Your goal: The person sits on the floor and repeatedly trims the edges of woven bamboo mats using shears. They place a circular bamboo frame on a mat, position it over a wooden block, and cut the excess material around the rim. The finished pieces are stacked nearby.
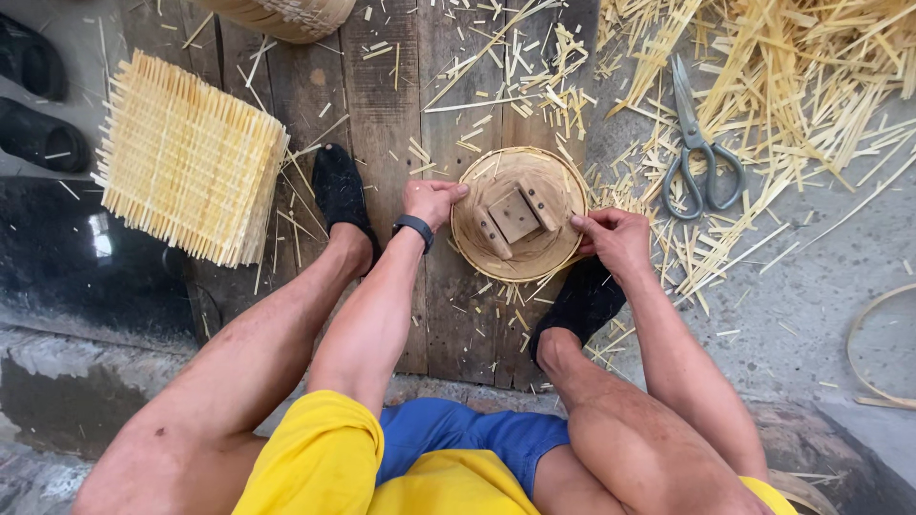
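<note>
Held thing: a round, pale woven bamboo disc with a raised rim (520, 215) lies flat on the dark wooden plank floor (382, 105), directly between the two hands and just ahead of the knees.
Centre block: a small square wooden block with dark-dotted side pieces (515, 216) sits on the middle of the disc, turned at a slant to the planks.
Left hand: the left hand (431, 200) is curled, fingers pressed on the disc's left rim; a black wristband (414, 229) sits just behind it.
Right hand: the right hand (615, 238) pinches the disc's lower right rim between thumb and fingertips.
Nearness: both hands touch the rim, on roughly opposite sides; neither is nearer.
Axis: the disc is round, so it has no long axis; the line from hand to hand crosses it, dipping towards the right hand.
Beyond the right hand: grey-handled metal scissors (698, 153) lie among loose yellow bamboo strips (792, 86), near but apart.
Beyond the left hand: a stack of square woven bamboo mats (186, 157) lies well apart.
</note>
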